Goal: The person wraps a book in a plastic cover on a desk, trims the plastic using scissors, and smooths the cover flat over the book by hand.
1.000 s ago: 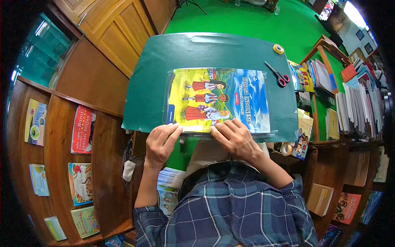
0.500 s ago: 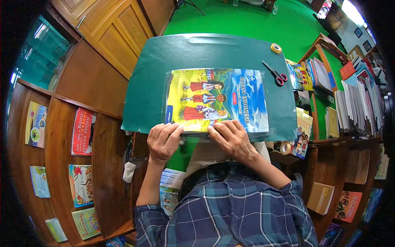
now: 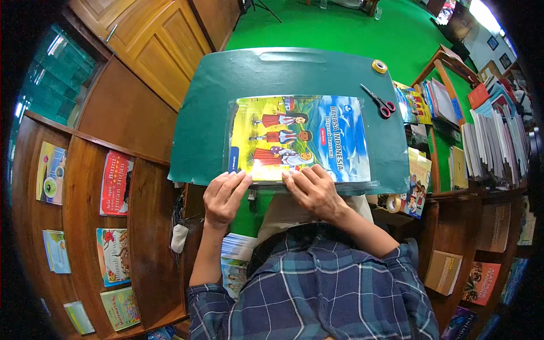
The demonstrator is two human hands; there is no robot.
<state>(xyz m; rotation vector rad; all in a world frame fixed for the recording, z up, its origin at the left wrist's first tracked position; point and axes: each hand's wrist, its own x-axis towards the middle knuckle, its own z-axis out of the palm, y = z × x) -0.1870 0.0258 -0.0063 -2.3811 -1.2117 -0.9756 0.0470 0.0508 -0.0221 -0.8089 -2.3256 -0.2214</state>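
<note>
A book (image 3: 306, 136) with a yellow, green and blue cover lies sideways on the dark green table (image 3: 255, 73). Clear plastic film shows past its edges. At the book's near left corner, my left hand (image 3: 224, 198) has its fingers together on the near edge. My right hand (image 3: 313, 191) is bent over the middle of that same edge, with fingertips pressed on the cover and film. Both hands pinch the book's near edge. Scissors (image 3: 386, 107) with dark red handles lie right of the book, and a yellow tape roll (image 3: 379, 67) sits at the far right corner.
Wooden shelves with books (image 3: 116, 182) stand on the left. At the right are stacked books and papers (image 3: 493, 141), plus another tape roll (image 3: 394, 203) beside the table. A wooden door (image 3: 153, 45) is at the far left; more books (image 3: 237, 247) lie below the table's near edge.
My right hand has slid slightly left along the book's near edge. My left hand stays at the near left corner. The view has shifted a little.
</note>
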